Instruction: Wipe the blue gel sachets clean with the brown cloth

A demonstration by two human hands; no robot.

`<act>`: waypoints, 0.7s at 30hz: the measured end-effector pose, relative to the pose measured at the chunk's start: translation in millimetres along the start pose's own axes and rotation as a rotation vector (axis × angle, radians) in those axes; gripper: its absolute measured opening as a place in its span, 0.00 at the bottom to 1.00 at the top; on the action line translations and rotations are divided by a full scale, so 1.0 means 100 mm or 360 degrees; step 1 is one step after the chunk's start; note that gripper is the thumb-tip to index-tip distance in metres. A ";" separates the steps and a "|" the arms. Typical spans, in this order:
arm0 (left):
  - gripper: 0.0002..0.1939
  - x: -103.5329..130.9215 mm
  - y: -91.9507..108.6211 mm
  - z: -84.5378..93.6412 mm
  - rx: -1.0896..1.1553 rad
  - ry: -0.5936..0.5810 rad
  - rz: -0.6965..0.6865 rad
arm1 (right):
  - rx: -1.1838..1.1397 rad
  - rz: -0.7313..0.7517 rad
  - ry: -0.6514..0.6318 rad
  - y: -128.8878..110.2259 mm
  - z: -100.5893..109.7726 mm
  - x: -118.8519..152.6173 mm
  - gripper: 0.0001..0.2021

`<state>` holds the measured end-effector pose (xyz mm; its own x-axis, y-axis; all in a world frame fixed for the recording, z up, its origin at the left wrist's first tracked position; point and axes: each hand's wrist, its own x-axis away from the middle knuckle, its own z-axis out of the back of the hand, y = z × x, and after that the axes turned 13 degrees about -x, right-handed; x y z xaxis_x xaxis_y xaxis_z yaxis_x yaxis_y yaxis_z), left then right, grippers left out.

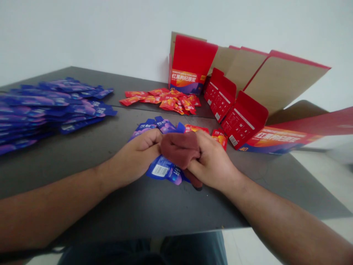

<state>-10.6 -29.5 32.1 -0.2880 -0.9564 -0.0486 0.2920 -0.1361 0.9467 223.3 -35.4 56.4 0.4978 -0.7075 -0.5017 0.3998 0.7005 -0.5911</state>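
Observation:
My left hand (140, 152) is closed on the left edge of a bunched, soft brown cloth piece (180, 147). From the other side my right hand (215, 162) grips the same cloth, fingers wrapped round it. A narrow part of the cloth with a dark tip hangs below my right hand; whether it is a glove or something else, I cannot tell. Under and behind my hands lie blue-purple pouches (162, 170), partly hidden. Just beyond my right hand are red-orange sachets (220, 138) on the dark table (149, 209).
A large heap of blue pouches (52, 105) is at the left. Several red sachets (162, 99) are piled at the back middle. Open red cartons (245, 117) with raised flaps stand at the right, another open carton (190, 68) behind them. A white wall (110, 33) bounds the back.

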 end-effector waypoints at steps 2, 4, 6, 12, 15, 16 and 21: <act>0.14 0.01 0.00 0.01 -0.0069 0.0012 -0.0029 | -0.0046 0.0133 -0.0170 -0.04 -0.02 0.02 0.06; 0.15 0.01 0.01 0.01 -0.0108 0.0029 -0.0051 | -0.0066 0.0207 -0.0302 -0.07 -0.04 0.04 0.05; 0.15 0.02 0.02 0.01 -0.0078 0.0043 -0.0037 | -0.0032 0.0193 -0.0244 -0.09 -0.06 0.06 0.05; 0.15 0.02 0.07 0.01 -0.0207 0.0106 -0.0018 | 0.0000 0.0240 -0.0370 -0.12 -0.10 0.07 0.07; 0.14 0.02 0.08 0.03 -0.0262 0.0095 -0.0046 | -0.0005 0.0295 -0.0425 -0.12 -0.10 0.07 0.10; 0.15 0.02 0.07 0.03 -0.0220 0.0086 -0.0043 | 0.0004 0.0279 -0.0345 -0.12 -0.09 0.07 0.10; 0.14 0.02 0.08 0.02 -0.0190 0.0124 -0.0010 | 0.0006 0.0266 -0.0360 -0.12 -0.10 0.08 0.09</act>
<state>-10.8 -31.9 40.2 -0.2200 -0.9719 -0.0834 0.3984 -0.1676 0.9018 214.8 -50.2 53.5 0.7159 -0.5437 -0.4380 0.3005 0.8062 -0.5096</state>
